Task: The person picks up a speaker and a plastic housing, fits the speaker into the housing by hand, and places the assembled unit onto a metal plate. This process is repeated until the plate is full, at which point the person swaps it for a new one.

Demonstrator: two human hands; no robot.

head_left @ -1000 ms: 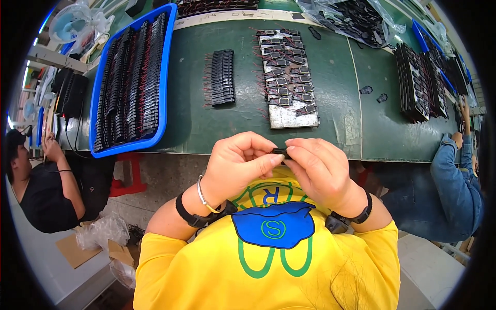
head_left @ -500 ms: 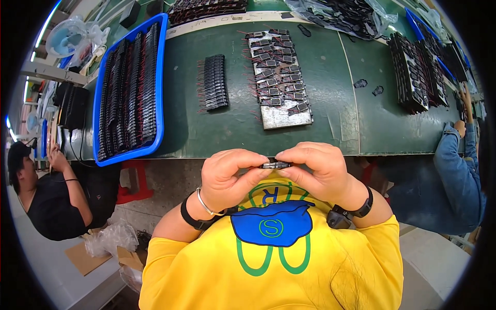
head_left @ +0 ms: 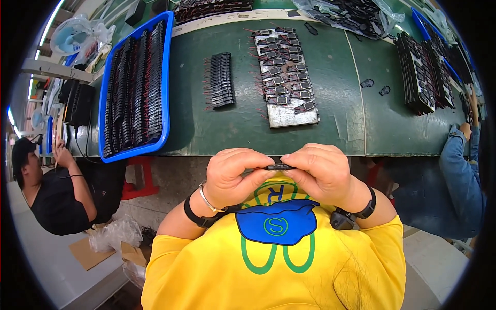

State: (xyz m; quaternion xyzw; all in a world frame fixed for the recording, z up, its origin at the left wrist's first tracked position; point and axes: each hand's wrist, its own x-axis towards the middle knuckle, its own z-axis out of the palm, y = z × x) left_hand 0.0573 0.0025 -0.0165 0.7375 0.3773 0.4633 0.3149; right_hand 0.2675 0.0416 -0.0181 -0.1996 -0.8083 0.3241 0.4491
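Just off the table's near edge, a thin black plastic part (head_left: 279, 167) is pinched edge-on between my two hands. My left hand (head_left: 235, 173) grips its left end with thumb and forefinger, and my right hand (head_left: 323, 171) grips the right end the same way. Beyond them lies a metal plate (head_left: 293, 119) carrying two columns of small black parts (head_left: 278, 81) with grey-framed rectangular faces and thin red wires. Left of the plate, a neat row of black parts (head_left: 222, 80) rests on the green table, red wires pointing left.
A blue tray (head_left: 166, 88) packed with rows of black parts stands at left. Stacked loaded plates (head_left: 413, 77) are at right, near two loose black pieces (head_left: 367, 82). A clear plastic bag (head_left: 356, 18) of black pieces lies at the back. Co-workers sit on both sides.
The black part has tilted between my fingers, so its lighter face no longer shows and a dark edge does. Both hands keep their pinch. The whole view has shifted slightly.
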